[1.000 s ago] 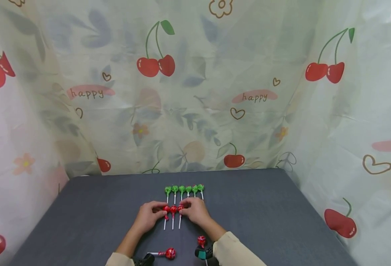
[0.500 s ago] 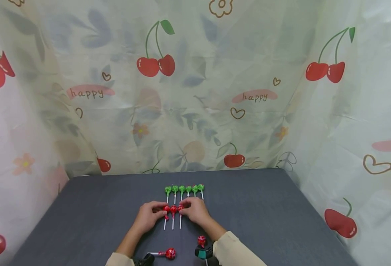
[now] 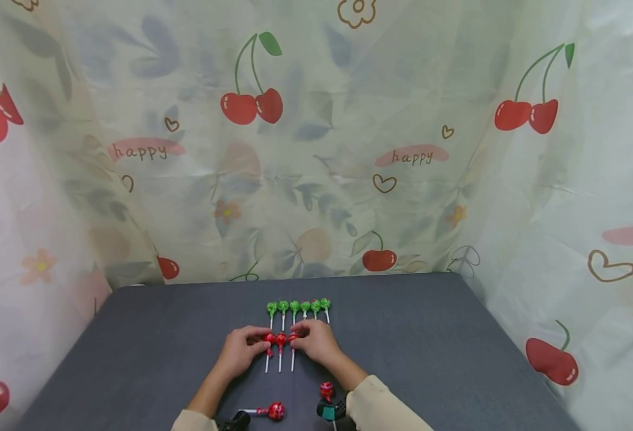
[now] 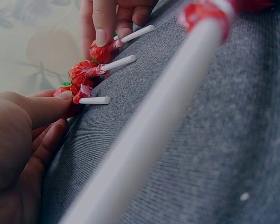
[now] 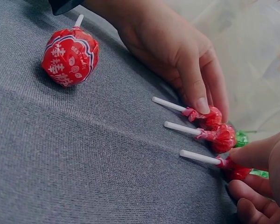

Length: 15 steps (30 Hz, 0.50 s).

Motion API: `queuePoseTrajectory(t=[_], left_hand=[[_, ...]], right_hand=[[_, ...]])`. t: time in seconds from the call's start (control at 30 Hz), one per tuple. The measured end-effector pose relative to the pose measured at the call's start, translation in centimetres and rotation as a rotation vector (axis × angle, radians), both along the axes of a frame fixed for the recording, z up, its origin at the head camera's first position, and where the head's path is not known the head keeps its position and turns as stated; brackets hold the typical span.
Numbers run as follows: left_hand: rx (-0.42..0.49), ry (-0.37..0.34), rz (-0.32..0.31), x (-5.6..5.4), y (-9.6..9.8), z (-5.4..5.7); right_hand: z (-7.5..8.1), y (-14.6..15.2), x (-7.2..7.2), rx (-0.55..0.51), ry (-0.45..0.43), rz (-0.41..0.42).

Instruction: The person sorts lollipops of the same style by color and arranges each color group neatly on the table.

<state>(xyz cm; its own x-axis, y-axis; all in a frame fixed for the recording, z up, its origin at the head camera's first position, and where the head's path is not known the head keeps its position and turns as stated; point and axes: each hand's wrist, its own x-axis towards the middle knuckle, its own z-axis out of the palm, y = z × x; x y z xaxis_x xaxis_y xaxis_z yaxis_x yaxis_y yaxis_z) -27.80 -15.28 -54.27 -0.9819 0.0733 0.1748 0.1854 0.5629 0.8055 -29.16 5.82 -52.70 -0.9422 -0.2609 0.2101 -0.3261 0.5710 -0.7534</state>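
Three red-wrapped lollipops lie side by side on the grey cloth, white sticks toward the person. My left hand (image 3: 241, 350) holds the head of the left red lollipop (image 4: 77, 94) between thumb and fingers. On the other side, my right hand (image 3: 317, 344) pinches the right red lollipop (image 5: 236, 170) by its head. Between them lies the middle red lollipop (image 3: 281, 339), its head close against its neighbours. Just beyond, a row of several green lollipops (image 3: 294, 306) points the same way, their sticks partly hidden behind the hands.
Nearer the person, one red lollipop (image 3: 276, 410) lies sideways by the left wrist. Another red lollipop (image 3: 326, 391) lies by the right wrist, its stick partly covered by the wrist camera (image 3: 331, 410). A printed curtain (image 3: 316, 179) surrounds the grey table (image 3: 429, 347).
The stick end of the right red lollipop has shifted slightly to the right, so it lies straighter beside the others. Both hands stay almost where they were.
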Motion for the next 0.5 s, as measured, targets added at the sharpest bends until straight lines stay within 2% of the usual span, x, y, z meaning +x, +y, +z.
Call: queuePoseTrajectory(t=[0.27, 0.5], left_hand=[[0.007, -0.004, -0.006, -0.02, -0.02, 0.01], [0.011, 0.004, -0.010, -0.04, -0.07, -0.06]], right_hand=[[-0.13, 0.12, 0.02, -0.007, 0.021, 0.002], [-0.07, -0.11, 0.17, 0.005, 0.005, -0.024]])
